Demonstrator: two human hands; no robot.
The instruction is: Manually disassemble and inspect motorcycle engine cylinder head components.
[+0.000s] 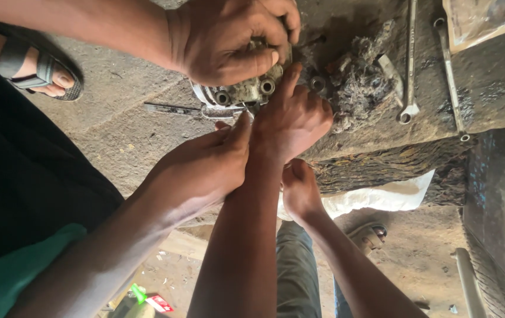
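Metal engine part (pixel 246 91) sits clamped in the left hand (pixel 229 41) grip, right hand (pixel 199 168) grip unclear, clear plastic packet (pixel 482 20) top right.

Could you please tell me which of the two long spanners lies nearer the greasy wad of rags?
The spanner right beside the rags; the other spanner lies farther right in the picture, by the plastic bag.

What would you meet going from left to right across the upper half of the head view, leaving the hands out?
Grey-strapped sandal on a foot → thin flat metal strip → grimy round metal engine part → wad of dirty grey rags → silver ring-ended spanner → second, longer silver spanner.
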